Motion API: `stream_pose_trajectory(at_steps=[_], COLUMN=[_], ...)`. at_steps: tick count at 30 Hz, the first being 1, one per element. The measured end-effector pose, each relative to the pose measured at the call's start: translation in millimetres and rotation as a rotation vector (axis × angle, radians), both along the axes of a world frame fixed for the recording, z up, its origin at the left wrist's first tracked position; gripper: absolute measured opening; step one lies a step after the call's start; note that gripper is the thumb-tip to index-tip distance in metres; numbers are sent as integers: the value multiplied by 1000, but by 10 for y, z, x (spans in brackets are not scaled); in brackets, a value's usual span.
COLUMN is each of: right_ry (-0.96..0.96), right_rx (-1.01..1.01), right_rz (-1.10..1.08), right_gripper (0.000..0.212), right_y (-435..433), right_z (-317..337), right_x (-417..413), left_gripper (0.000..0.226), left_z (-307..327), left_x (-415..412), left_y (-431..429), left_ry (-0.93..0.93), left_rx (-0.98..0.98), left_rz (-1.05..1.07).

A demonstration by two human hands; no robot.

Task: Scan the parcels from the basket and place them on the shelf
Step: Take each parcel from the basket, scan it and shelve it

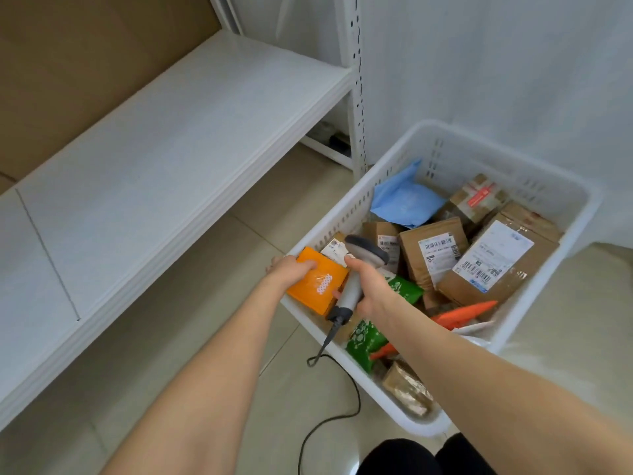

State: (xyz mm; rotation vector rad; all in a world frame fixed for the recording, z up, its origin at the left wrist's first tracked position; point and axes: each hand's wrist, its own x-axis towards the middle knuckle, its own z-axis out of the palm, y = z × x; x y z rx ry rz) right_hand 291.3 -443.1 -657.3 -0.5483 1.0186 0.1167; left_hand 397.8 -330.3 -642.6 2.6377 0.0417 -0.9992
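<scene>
Left hand [291, 269] grips a small orange parcel [318, 282], fingers curled over its top edge, at the near-left corner of the white basket [534, 159]. Right hand [371, 289], just beside it, is wrapped round the handle of a corded barcode scanner [354, 282], whose head tips over the parcel's far edge. Beyond the right hand lie labelled cardboard boxes [435, 255] and a blue mailer bag [400, 200]. The white shelf [171, 149] stands well apart, to the left of the left hand. The parcel looks light, boxy and film-wrapped, so probably slick; a hold across opposite edges seems safest.
</scene>
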Motion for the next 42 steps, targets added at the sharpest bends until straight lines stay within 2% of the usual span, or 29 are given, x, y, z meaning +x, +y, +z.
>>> stream_pose_trajectory(at_steps=[1,3,7,10,13,17,25,28,31,34,37,40,42], right_ry=[19,29,31,12,1,-57,-128,-206,-284,-379,-424,-476,-495], right_rx=[-2,6,-20,-66,-154,-250,-333,-319,-261,-230,-325,-395,-418], right_rz=[-12,-18,-99,-159,-178,-128,-75,-52,-104,-156,-72,5,-27], right_gripper=[43,43,46,42,47,30,17,20,40,38,44,42,34], right_y=[-29,-97,-238,-314,-380,-456,-511,-523,-539,-582,-616,-602,-619], right_z=[66,296,920,1574,2244,3152,4574,4885,5161,5421,5578,5725,5811], right_x=[-22,-84,-230,-319,-388,-525,-956,-1085,-1145,-1161,-1126,-1127,-1151], left_gripper=[73,69,29,34,46,59,41,36,45,54,53,49,36], left_z=[82,281,977,1689,2475,3459,4899,5252,5543,5738,5901,6002,6046], left_x=[-33,-103,-300,-421,-524,-691,-1051,-1086,-1079,-1106,-1091,-1013,-962], left_y=[-11,-48,-146,-201,-282,-379,-369,-338,-286,-207,-174,-130,-69], left_ry=[1,-26,-99,-143,-134,-144,-58,-77,-51,51,156,196,243], left_rx=[-55,-169,-402,-510,-580,-572,-682,-733,-822,-908,-887,-855,-933], left_rz=[48,158,360,487,536,475,446,383,315,178,18,54,147])
